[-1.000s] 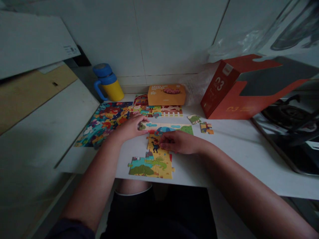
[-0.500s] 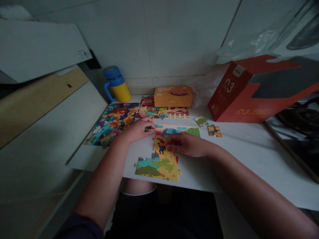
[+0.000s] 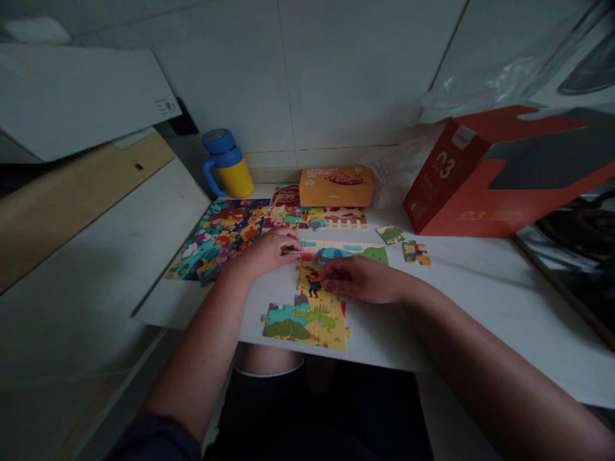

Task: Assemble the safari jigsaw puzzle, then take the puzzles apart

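In front of me lies a partly joined jigsaw puzzle (image 3: pixel 314 320) with a crocodile, a small figure in a hat and a blue elephant. My left hand (image 3: pixel 276 251) is closed at its upper left edge, pinching a puzzle piece (image 3: pixel 289 250) seen edge-on between thumb and fingers; its picture is hidden. My right hand (image 3: pixel 358 279) rests over the puzzle's middle with fingers curled together, the tips beside the hatted figure. Whether anything sits inside those fingers is hidden. Two loose pieces, one green (image 3: pixel 391 234) and one mostly yellow-brown (image 3: pixel 417 252), lie to the right.
Behind stand an orange puzzle box (image 3: pixel 336 187) and a blue-yellow mug (image 3: pixel 235 173). A dark, colourful puzzle (image 3: pixel 216 240) lies left, with a farm puzzle (image 3: pixel 343 218) before the box. A big red box (image 3: pixel 461 186) stands right. White boards (image 3: pixel 86 269) lean at left.
The whole view has shifted slightly to the right. Both hands keep nearly the same place and grip against the puzzle.
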Motion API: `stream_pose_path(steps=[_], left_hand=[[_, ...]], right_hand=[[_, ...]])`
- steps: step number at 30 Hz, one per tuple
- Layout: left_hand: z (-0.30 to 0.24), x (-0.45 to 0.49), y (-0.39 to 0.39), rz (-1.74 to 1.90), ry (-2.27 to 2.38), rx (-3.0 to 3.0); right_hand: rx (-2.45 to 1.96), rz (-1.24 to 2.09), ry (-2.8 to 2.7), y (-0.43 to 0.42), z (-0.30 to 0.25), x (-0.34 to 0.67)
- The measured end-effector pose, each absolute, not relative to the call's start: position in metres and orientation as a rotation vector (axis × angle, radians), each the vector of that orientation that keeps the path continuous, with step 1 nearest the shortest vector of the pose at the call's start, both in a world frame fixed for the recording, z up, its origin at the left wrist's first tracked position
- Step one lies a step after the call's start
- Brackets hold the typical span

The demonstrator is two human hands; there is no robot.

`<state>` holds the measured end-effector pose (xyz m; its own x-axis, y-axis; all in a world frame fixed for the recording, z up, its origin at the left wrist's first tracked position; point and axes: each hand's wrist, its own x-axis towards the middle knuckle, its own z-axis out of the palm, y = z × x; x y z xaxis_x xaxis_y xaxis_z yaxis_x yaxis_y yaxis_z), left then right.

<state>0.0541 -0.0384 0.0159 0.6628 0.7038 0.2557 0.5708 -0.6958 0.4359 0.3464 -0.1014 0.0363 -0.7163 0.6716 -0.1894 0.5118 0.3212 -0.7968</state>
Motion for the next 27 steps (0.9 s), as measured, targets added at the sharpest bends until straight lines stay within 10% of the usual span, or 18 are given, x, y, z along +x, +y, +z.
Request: stream_pose_path(steps=[27], left_hand=[[0.002,0.051,-0.013,0.606,1.486,2.628]], right_hand=[[-1.100,1.307,-2.432,-0.102,0.040,0.345]])
